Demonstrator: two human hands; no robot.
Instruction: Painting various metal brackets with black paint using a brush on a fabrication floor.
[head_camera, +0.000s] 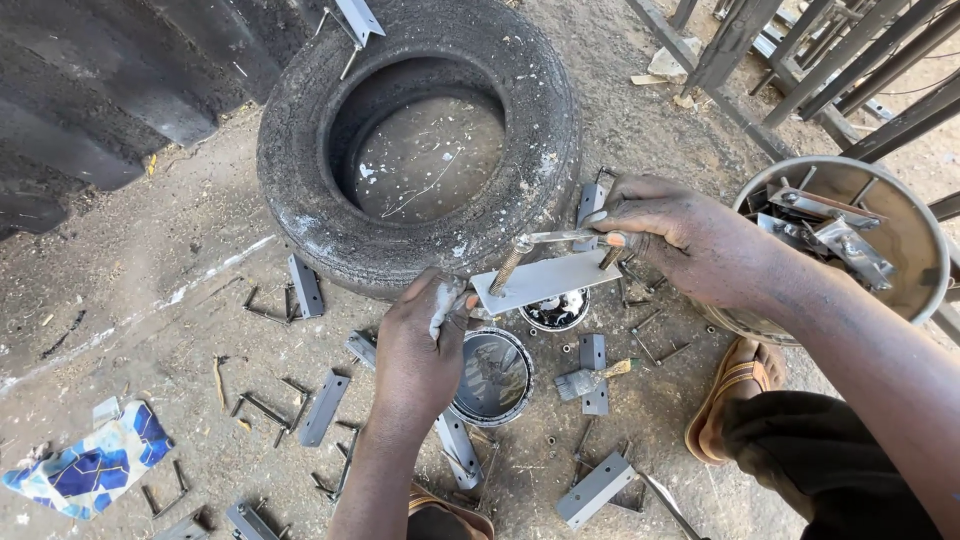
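While we crouch over the dirt, our left hand (420, 345) is closed around a pale rag (443, 308) and pinches the near, lower-left end of a grey plate (545, 280). Our right hand (680, 240) is closed on the far end, fingers wrapped about a U-bolt (555, 240) whose threaded legs pass down at the plate; whether both legs go through holes we cannot quite tell from this angle. So the plate hangs between the two hands, above the ground and just in front of the tyre (420, 140), its long axis running from lower left to upper right, slightly tilted up toward the right hand. Both hands touch it, the left at the short edge, the right nearer the bolt.

Below the plate sit an open paint tin (492, 378) and a smaller one (556, 312), with a brush (590, 380) lying beside them. More plates (325, 405) and bolts (262, 408) lie scattered around, and a metal basin (905, 225) of parts stands by the right forearm
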